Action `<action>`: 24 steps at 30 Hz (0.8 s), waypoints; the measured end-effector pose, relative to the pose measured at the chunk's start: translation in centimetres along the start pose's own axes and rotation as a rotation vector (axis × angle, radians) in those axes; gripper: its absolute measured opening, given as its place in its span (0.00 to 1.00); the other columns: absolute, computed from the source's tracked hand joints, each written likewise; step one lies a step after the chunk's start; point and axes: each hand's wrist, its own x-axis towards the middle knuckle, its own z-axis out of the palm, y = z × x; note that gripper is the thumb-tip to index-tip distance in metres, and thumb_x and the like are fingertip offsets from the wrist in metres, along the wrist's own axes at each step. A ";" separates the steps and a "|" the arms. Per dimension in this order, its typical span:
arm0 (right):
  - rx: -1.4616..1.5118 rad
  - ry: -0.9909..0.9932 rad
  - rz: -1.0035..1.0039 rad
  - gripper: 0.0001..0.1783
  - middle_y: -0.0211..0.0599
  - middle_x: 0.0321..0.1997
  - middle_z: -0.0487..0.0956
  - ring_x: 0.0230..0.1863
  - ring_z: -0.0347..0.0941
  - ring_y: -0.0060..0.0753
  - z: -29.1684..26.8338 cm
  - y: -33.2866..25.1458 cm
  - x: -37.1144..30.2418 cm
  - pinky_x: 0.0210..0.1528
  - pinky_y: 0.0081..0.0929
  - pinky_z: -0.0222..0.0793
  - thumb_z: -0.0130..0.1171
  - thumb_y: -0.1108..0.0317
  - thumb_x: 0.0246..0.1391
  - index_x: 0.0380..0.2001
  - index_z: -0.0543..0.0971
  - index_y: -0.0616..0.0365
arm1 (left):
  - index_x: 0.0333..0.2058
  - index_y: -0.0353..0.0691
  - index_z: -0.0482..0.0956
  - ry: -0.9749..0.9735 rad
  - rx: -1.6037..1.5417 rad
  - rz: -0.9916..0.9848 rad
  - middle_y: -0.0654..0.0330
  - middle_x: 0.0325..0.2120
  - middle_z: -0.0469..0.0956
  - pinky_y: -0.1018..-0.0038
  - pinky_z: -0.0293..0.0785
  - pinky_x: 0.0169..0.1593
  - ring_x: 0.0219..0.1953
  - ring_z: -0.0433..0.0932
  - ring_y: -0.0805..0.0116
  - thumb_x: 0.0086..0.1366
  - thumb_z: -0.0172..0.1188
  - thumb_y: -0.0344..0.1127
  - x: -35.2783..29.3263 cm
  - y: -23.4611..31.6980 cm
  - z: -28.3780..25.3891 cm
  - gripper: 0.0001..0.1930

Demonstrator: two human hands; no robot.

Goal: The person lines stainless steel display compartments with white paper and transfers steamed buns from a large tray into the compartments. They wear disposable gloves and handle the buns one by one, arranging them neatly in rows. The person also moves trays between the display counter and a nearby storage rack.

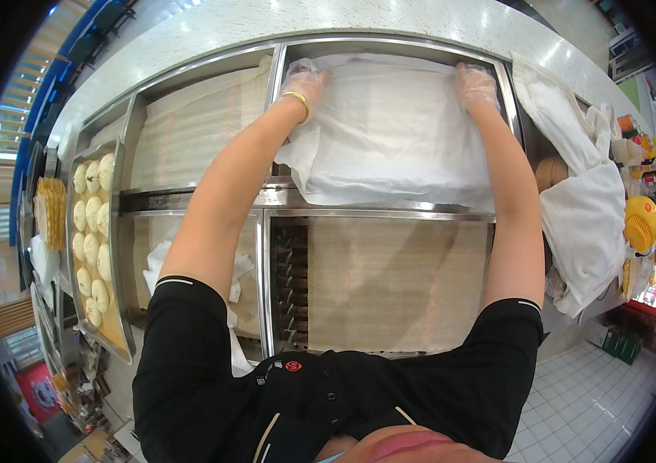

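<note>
A white cloth [397, 131] is spread over the far middle compartment of a metal-framed counter. Its near edge hangs in folds along the metal rail, and its left side is rumpled. My left hand [308, 83], in a clear plastic glove with a gold bangle at the wrist, grips the cloth by its far left corner. At the far right corner my right hand [478, 86], gloved the same way, has its fingers closed on the cloth. The fingertips of both hands are partly hidden by gloves and cloth.
Woven mats [397, 285] line neighbouring compartments; dark slats show beside the near one. A metal tray [116, 255] of pale dough buns stands at the left. White cloths [586, 224] drape over round containers at the right, near a yellow plastic object [643, 224]. A pale stone ledge [389, 19] borders the far side.
</note>
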 end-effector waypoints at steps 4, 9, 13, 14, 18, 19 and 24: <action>0.124 -0.178 -0.044 0.19 0.54 0.50 0.74 0.54 0.70 0.51 -3.4 -0.8 0.0 0.52 0.41 0.69 0.47 0.67 0.54 0.49 0.71 0.58 | 0.54 0.45 0.69 -0.019 0.223 0.066 0.42 0.48 0.72 0.67 0.72 0.50 0.49 0.75 0.52 0.60 0.48 0.28 -0.4 -0.9 1.0 0.22; 0.132 -0.318 -0.492 0.28 0.45 0.51 0.74 0.53 0.71 0.44 -10.7 1.3 -7.9 0.56 0.34 0.65 0.61 0.63 0.48 0.53 0.68 0.56 | 0.55 0.47 0.70 -0.109 0.069 0.579 0.50 0.52 0.71 0.66 0.65 0.58 0.53 0.72 0.58 0.58 0.58 0.35 -8.1 3.9 -6.3 0.23; -0.201 -0.728 -0.377 0.34 0.41 0.50 0.75 0.53 0.70 0.40 -17.4 -1.4 -18.1 0.57 0.32 0.65 0.66 0.66 0.43 0.55 0.66 0.53 | 0.54 0.50 0.72 -0.382 -0.301 0.654 0.56 0.47 0.76 0.69 0.63 0.58 0.50 0.74 0.62 0.55 0.63 0.42 -11.9 2.5 -5.9 0.26; -0.247 -0.589 -0.439 0.32 0.41 0.49 0.75 0.52 0.71 0.40 -17.0 -1.1 -19.3 0.55 0.32 0.65 0.65 0.68 0.42 0.53 0.67 0.53 | 0.53 0.50 0.73 -0.475 -0.201 0.571 0.58 0.45 0.77 0.69 0.64 0.57 0.49 0.74 0.62 0.54 0.64 0.43 -12.3 1.9 -6.2 0.26; -0.209 -0.310 -0.542 0.22 0.40 0.42 0.77 0.50 0.71 0.41 -12.7 2.7 -21.5 0.50 0.32 0.68 0.63 0.72 0.40 0.43 0.75 0.54 | 0.48 0.48 0.77 -0.675 -0.108 0.412 0.60 0.41 0.80 0.71 0.65 0.55 0.46 0.76 0.61 0.57 0.61 0.48 -12.6 1.1 -7.7 0.22; -0.147 -0.307 -0.553 0.18 0.40 0.40 0.77 0.49 0.71 0.42 -12.4 3.4 -21.1 0.49 0.32 0.69 0.62 0.73 0.40 0.40 0.77 0.55 | 0.48 0.47 0.77 -0.647 -0.061 0.392 0.59 0.40 0.80 0.70 0.64 0.55 0.46 0.76 0.60 0.58 0.59 0.49 -12.3 1.1 -7.7 0.21; 0.093 -0.407 -0.370 0.08 0.42 0.29 0.80 0.32 0.77 0.47 -11.9 5.4 -18.0 0.41 0.36 0.73 0.57 0.66 0.46 0.24 0.81 0.58 | 0.45 0.46 0.80 -0.560 0.286 0.306 0.54 0.45 0.78 0.55 0.63 0.57 0.49 0.75 0.55 0.61 0.55 0.43 -12.2 1.3 -6.3 0.16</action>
